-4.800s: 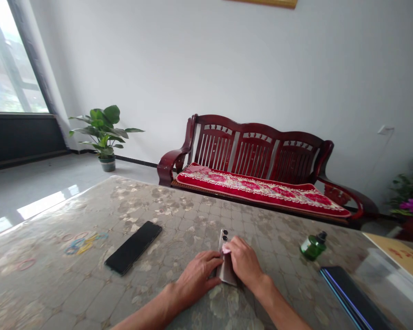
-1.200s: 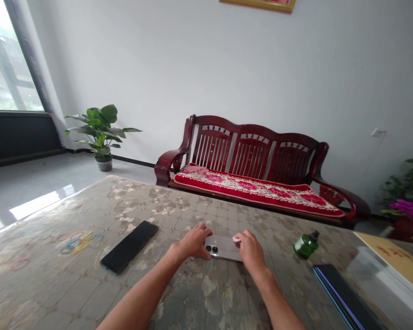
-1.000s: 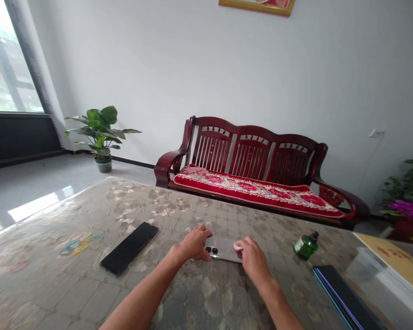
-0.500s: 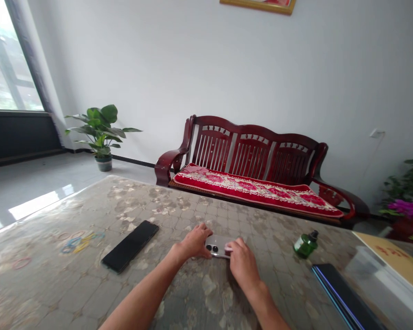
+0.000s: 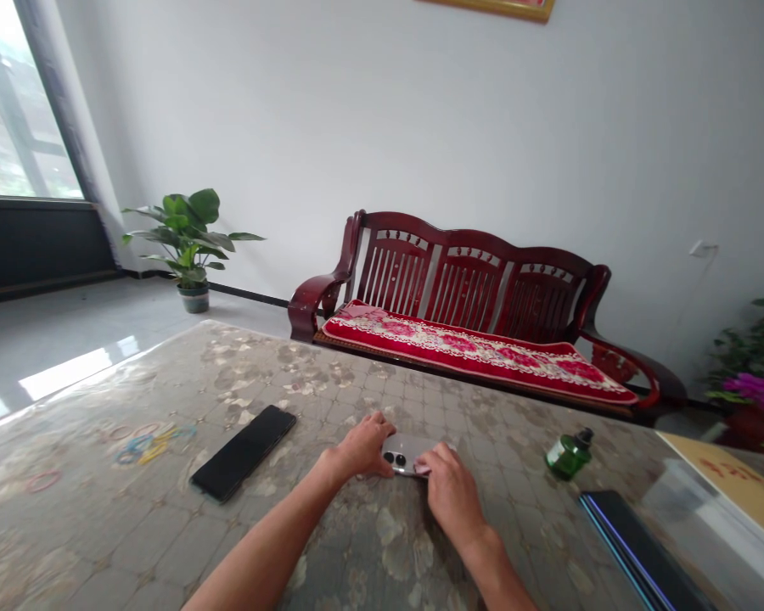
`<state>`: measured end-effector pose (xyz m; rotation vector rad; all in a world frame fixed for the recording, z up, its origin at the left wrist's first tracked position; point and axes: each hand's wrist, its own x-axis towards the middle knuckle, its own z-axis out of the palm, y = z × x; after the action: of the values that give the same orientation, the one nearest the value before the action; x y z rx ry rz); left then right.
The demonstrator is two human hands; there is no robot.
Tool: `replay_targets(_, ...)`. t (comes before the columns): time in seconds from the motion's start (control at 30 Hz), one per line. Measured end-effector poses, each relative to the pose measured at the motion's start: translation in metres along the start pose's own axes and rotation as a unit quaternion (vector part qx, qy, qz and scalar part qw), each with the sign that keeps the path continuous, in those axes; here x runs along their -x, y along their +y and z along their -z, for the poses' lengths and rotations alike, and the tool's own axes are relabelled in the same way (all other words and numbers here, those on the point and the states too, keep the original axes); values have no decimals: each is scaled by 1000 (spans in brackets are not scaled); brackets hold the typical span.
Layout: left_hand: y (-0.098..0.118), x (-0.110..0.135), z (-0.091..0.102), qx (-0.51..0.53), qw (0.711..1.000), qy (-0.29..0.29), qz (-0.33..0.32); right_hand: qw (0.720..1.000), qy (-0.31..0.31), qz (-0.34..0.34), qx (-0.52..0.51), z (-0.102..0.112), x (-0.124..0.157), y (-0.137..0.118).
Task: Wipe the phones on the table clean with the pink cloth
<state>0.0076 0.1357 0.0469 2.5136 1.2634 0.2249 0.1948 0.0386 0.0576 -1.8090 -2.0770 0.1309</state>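
Observation:
A light silver smartphone (image 5: 408, 445) lies face down on the patterned tablecloth (image 5: 350, 535), its dark round camera lenses showing. My left hand (image 5: 364, 446) grips its left end, thumb on the near edge and fingers on the far one. Over the phone's right part rests my right hand (image 5: 451, 484), its fingers closed on a small pale pinkish wad (image 5: 421, 467) pressed against the phone's back. Most of that wad is hidden under the fingers; it looks like cloth or tissue.
Left of my hands lies a black smartphone (image 5: 245, 451), with several coloured rubber bands (image 5: 146, 445) beyond it. To the right are a green pump bottle (image 5: 568, 454), dark stacked devices (image 5: 640, 547) and a yellowish box (image 5: 726, 475). A wooden bench (image 5: 471, 284) stands behind the table.
The pale wad under my right fingers has moved slightly down and toward the lenses on the phone's back. My left hand keeps its grip. The view has shifted a little.

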Motion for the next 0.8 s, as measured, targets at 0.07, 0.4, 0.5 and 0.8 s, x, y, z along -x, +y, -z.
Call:
replay_targets(0.07,1,1,2,0,1000,1,0,1000,5,30,-1,-8,0,-15)
replay_targets(0.4,0,0,1,-9,1000,-6,-1,998,13,53,3,2,13,24)
replay_targets(0.5,-1,-1,0,-9,1000,-7,1,999,33,26,16,8,16,47)
replay_targets(0.8,1,-1,0,-24,1000,-7,2,997,21,71,1,-13,7,-5)
